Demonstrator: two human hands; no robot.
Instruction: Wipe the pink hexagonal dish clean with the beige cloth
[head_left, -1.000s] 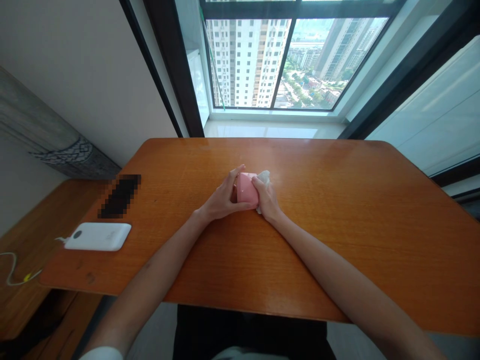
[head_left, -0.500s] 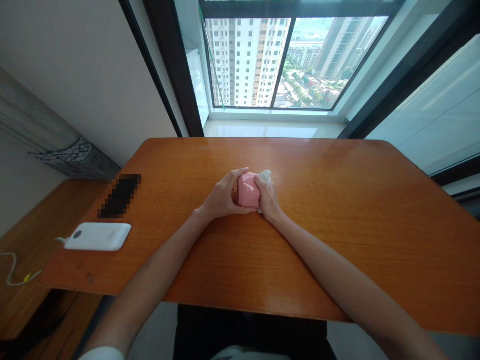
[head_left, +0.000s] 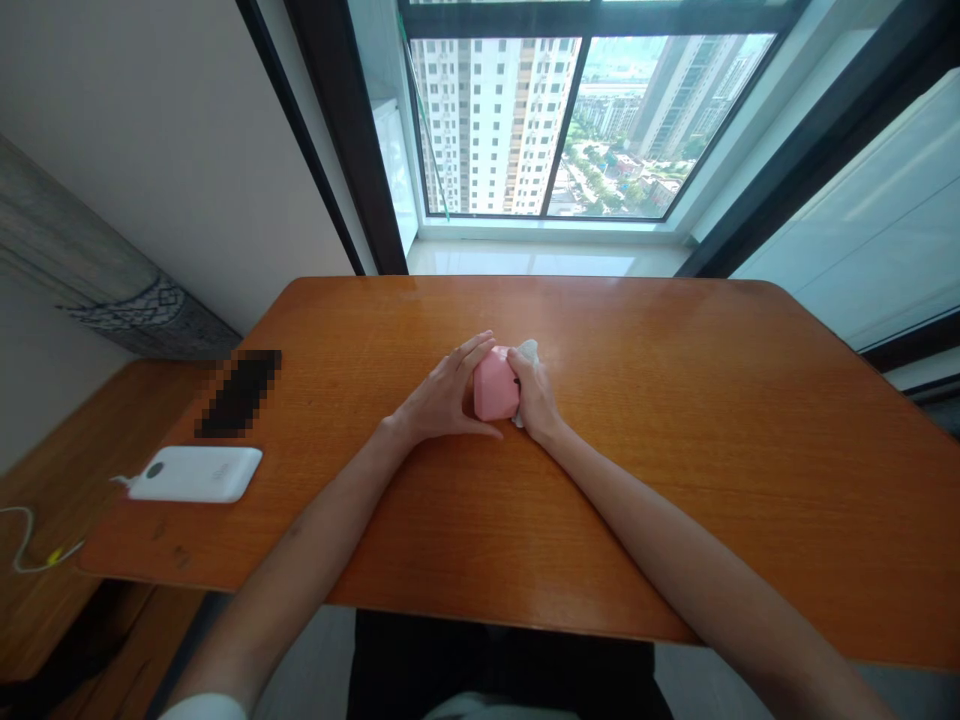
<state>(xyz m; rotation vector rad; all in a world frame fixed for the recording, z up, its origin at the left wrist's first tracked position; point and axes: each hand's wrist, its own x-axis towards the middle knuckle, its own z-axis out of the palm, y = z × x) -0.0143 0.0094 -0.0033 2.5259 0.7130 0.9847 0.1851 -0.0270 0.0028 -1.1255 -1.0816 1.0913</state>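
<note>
A small pink faceted block-like object (head_left: 493,386) is between my two hands over the middle of the table; its exact kind I cannot make out. My left hand (head_left: 451,392) curves around its left side, fingers and thumb spread apart, the thumb a little clear of its near edge. On the other side, my right hand (head_left: 537,398) is closed on a crumpled white tissue (head_left: 528,350), pressing it to the object's right side. The right thumb lies over the object's top right. Most of the tissue is hidden under that hand.
On the table's left side lie a white power bank-like device (head_left: 196,474) with a cable and a blurred dark rectangle (head_left: 238,393). The brown wooden table (head_left: 712,430) has its near edge by my lap. A window (head_left: 555,130) stands beyond the far edge.
My left hand has loosened: its thumb has come away from the near edge of the pink object and its fingers are straighter. My right hand has shifted slightly left.
</note>
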